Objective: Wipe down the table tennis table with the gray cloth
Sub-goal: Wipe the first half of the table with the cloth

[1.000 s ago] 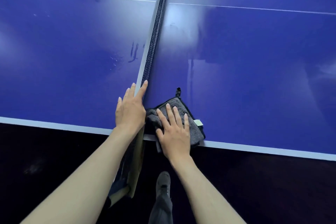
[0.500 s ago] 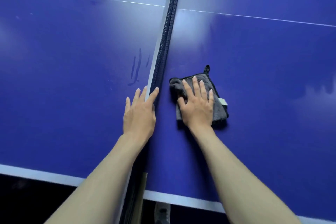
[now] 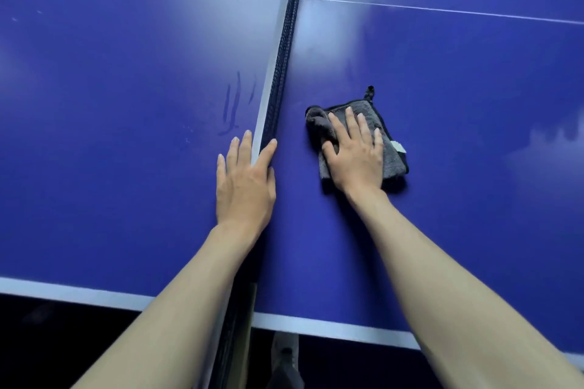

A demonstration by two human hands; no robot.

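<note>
1. The step in hand looks like a wiping stroke along the right half of the bench (image 3: 458, 123), just beside the net (image 3: 284, 50). To do it well, I would keep the whole palm weighted on the cloth (image 3: 395, 164), so that it slides as one pad and does not roll under the fingers.
2. One corner of the cloth is bunched up near the thumb. It would be worth flattening it, or the fold will leave a strip unwiped.
3. Streaks show on the left half near the net, so that side probably needs a pass too.
4. The right hand (image 3: 355, 155) lies flat on the cloth with its fingers straight and slightly spread. It presses down and pinches nothing. The arm reaches well forward over the near edge.
5. The left hand (image 3: 245, 180) lies palm down with its fingers spread across the net's top band. It appears to be a brace, and it holds nothing.
</note>
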